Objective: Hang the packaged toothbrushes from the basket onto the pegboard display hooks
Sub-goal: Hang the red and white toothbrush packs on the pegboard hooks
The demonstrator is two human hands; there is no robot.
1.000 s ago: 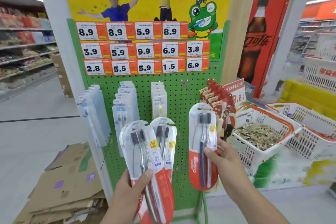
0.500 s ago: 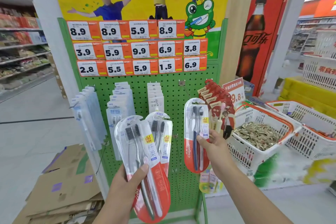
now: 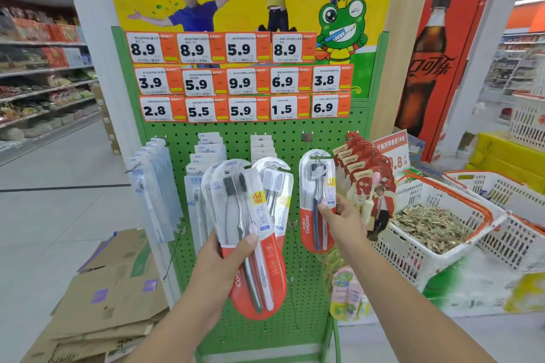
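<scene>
A green pegboard (image 3: 295,132) fills the middle of the view, with several packs hanging from its hooks. My left hand (image 3: 227,259) grips a fanned bunch of red-and-clear toothbrush packs (image 3: 253,233) in front of the board. My right hand (image 3: 345,218) pinches a single red-and-clear toothbrush pack (image 3: 315,203) by its right edge and holds it upright. The top of that pack sits just below a bare hook (image 3: 307,137) in the top row. The basket the packs came from is not in view.
Blue-white packs (image 3: 159,186) hang at the left and red carded packs (image 3: 362,168) at the right of the board. White baskets (image 3: 472,203) with small sachets stand to the right. Flattened cardboard (image 3: 112,289) lies on the floor at the lower left. Price tags (image 3: 239,79) line the board's top.
My right hand has raised the single pack closer to the bare hook in the top row. My left hand keeps its bunch at about the same place before the board.
</scene>
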